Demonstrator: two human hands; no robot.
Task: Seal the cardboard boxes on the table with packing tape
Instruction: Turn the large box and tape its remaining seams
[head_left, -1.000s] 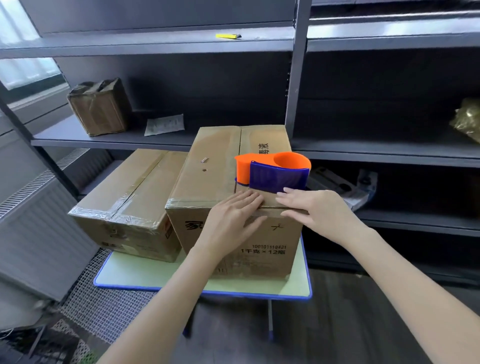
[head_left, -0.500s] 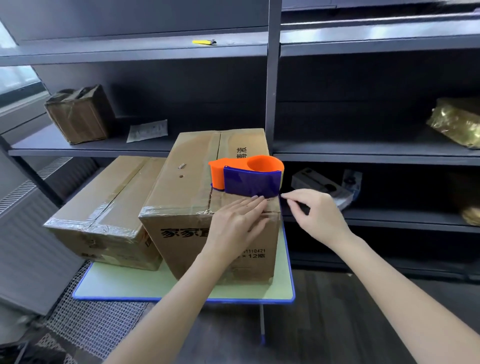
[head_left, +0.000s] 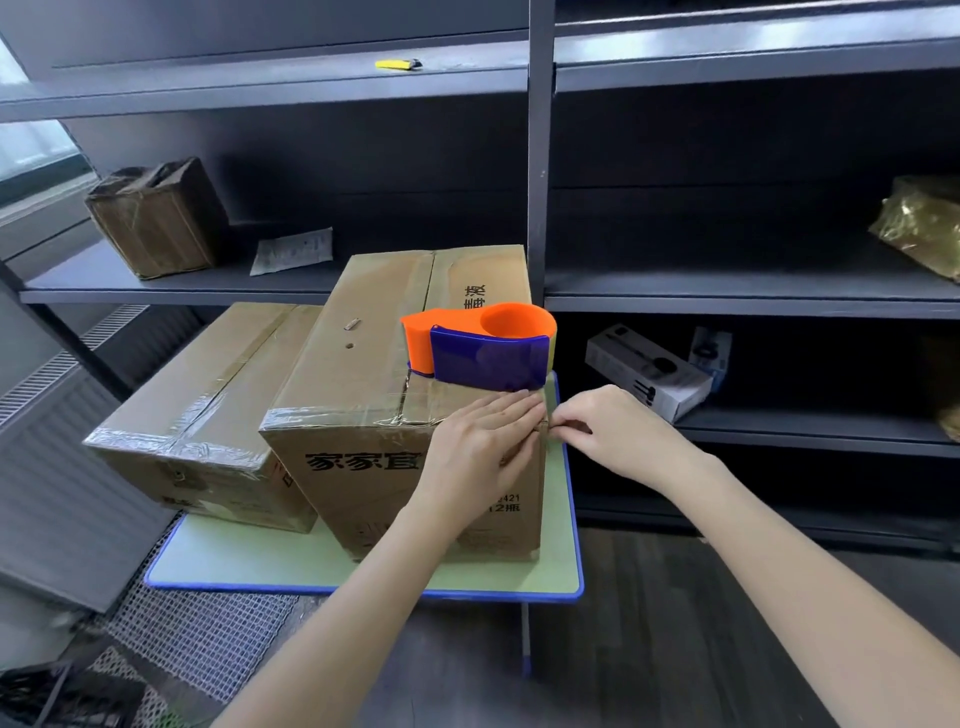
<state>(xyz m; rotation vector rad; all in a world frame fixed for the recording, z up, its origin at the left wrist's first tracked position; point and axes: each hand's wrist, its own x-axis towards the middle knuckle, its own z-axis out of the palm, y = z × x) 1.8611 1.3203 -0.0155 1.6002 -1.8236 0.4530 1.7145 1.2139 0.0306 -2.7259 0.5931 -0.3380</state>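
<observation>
- Your left hand (head_left: 480, 441) lies flat on the near right corner of the taller cardboard box (head_left: 363, 384), fingers (head_left: 506, 410) spread open and pressing over its top edge, gripping nothing.
- Your right hand (head_left: 605, 428) sits just right of that same corner, its fingers pinched closed at the box's edge; you cannot tell whether they hold tape.
- The orange and blue tape dispenser (head_left: 483, 345) rests on top of this box, just behind your left hand.
- Clear tape already runs along the box's front top edge and centre seam.
- The lower cardboard box (head_left: 208, 400) stands touching its left side, taped across its top.
- Both boxes sit on the green bench (head_left: 563, 566) with the blue rim.
</observation>
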